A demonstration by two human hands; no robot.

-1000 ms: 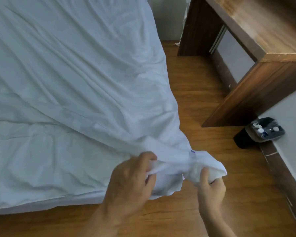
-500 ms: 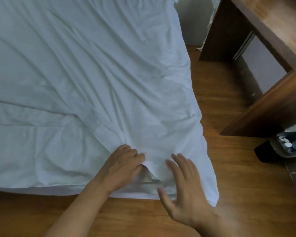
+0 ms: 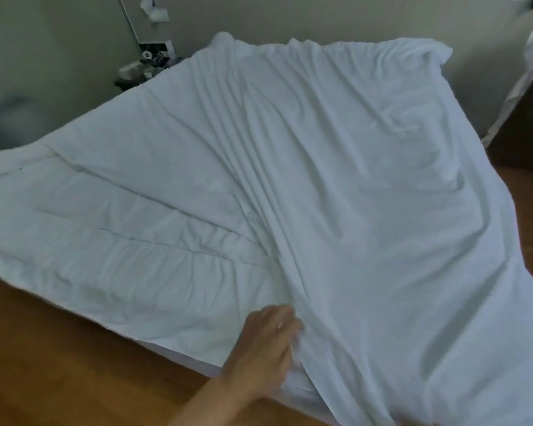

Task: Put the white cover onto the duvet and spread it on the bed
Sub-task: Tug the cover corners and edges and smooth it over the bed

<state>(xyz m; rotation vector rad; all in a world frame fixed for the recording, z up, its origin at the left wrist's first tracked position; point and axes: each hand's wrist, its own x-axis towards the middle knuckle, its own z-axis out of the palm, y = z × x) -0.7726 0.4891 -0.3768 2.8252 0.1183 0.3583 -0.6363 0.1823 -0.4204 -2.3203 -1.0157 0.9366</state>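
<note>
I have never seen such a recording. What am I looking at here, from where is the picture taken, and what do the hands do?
There is no machine here: a person wears a camera on the head, and it looks forward and down. The large white thing is the white cover, wrinkled and spread over the bed. The left hand reaches in from the bottom and touches the cover near its closer edge; the picture is blurred, so I cannot tell whether its fingers hold the cloth. Of the right hand only a small part shows at the bottom edge. Around the bed you see a wooden floor and a pale wall.
</note>
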